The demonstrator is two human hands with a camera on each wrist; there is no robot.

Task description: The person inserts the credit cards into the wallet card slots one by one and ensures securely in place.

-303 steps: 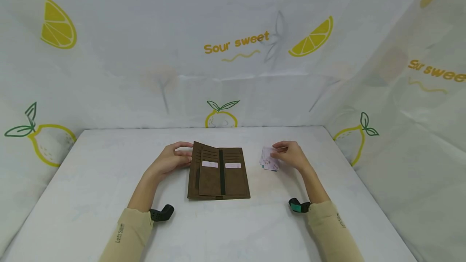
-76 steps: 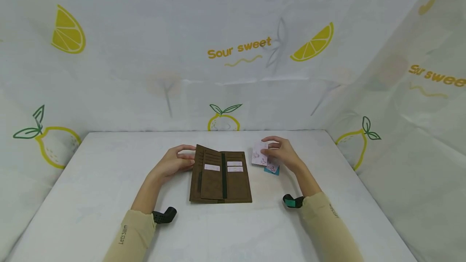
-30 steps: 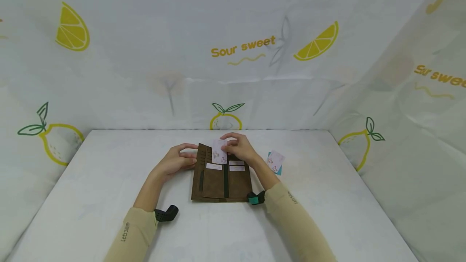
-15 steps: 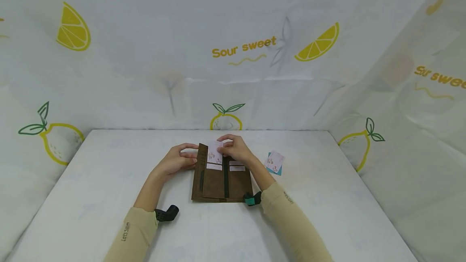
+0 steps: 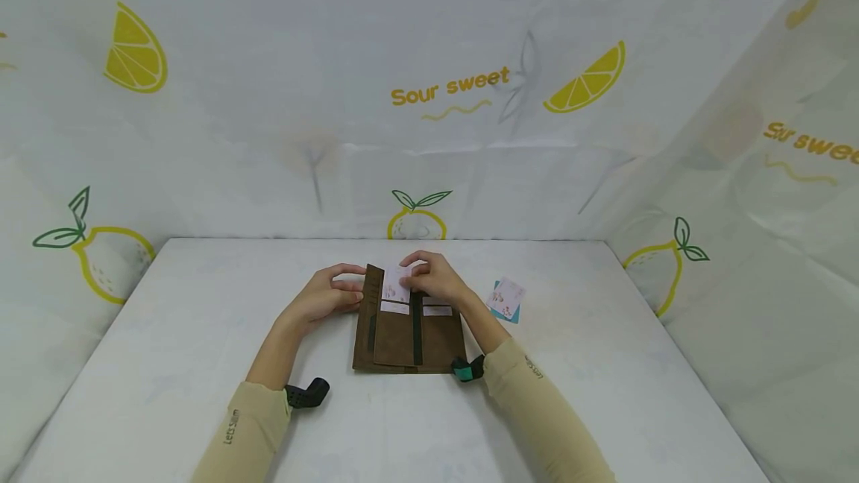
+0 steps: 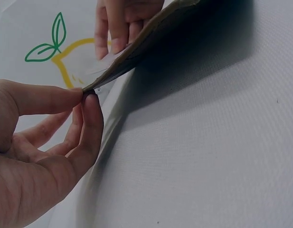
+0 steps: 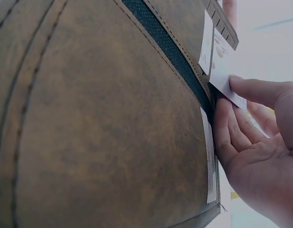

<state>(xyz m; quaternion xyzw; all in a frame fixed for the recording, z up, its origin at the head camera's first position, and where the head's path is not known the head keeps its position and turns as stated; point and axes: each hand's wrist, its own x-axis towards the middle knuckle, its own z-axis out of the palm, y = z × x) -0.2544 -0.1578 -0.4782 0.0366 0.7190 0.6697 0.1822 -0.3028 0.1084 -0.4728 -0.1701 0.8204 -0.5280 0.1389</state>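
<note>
A long brown wallet lies open in the middle of the white table. My left hand pinches its left flap between thumb and fingers and holds it raised. My right hand pinches a white flowered card over the upper slots on the wallet's left panel; in the right wrist view the card sits slanted at a slot edge. Two white cards show in lower slots.
A small stack of flowered cards, a teal one beneath, lies on the table right of the wallet. Cloth walls printed with lemons close the table on three sides.
My right hand lifted a card off the stack at the right and carried it left to the wallet. In the last half second the card sank lower toward the slots. My left hand stayed put.
</note>
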